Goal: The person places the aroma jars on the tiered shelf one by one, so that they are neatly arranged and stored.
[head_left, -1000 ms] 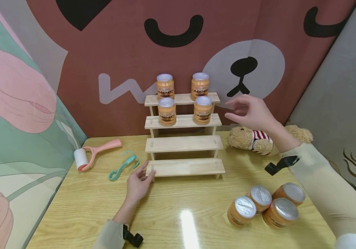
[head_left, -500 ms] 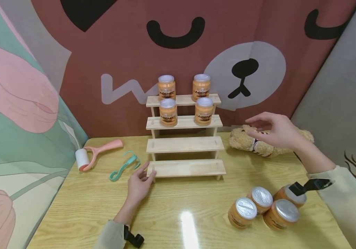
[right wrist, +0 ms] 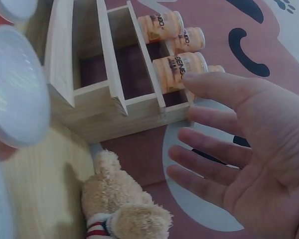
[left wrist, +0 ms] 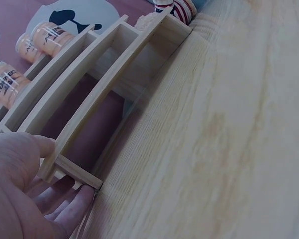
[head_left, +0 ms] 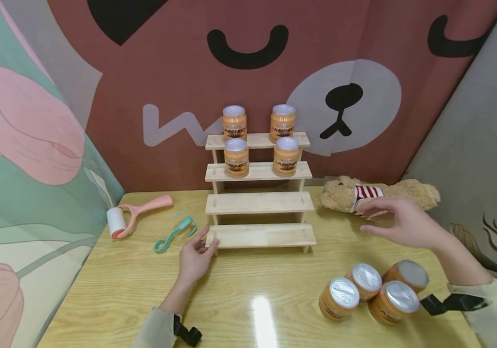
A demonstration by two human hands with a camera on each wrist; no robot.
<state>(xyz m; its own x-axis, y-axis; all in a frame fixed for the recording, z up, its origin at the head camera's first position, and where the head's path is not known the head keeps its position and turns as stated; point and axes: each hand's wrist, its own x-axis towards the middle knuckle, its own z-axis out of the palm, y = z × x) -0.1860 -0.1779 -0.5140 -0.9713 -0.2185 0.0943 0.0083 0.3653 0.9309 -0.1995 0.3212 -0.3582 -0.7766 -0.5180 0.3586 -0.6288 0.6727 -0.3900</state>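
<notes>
Head: stepped shelf (head_left: 260,203), desk (head_left: 239,285) back edge, four upper-tier jars (head_left: 236,162); four further jars (head_left: 391,304), near right edge.
Left wrist: left hand (left wrist: 10,199), gripping shelf's front-left corner.
Right wrist: right hand (right wrist: 261,149), released, fingers loosely extended.

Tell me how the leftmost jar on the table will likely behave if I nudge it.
The leftmost jar stands upright and looks squat, so a low nudge would probably slide it rather than tip it. Its round body would likely roll if toppled. Neighbouring jars sit close on its right, so a rightward push may knock them.
</notes>
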